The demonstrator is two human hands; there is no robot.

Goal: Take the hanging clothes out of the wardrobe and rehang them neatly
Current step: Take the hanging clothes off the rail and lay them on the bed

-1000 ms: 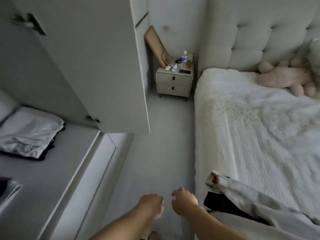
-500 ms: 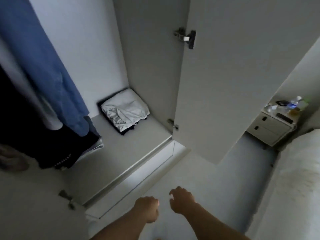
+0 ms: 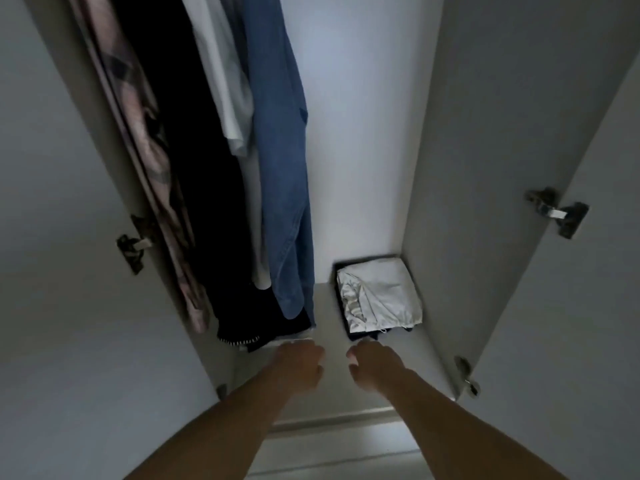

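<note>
Clothes [image 3: 277, 188] above both empty hands [image 3: 301, 367]

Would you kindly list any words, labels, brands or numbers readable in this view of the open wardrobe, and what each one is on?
None can be read.
Patterned garment: dark markings, too blurred to tell whether any are letters.
Blue denim garment, folded white cloth and door hinges: no text visible.

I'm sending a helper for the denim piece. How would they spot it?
Look inside the open wardrobe, at the clothes hanging on its left. The blue denim garment hangs rightmost, beside a white garment; it is the only blue one.
</note>
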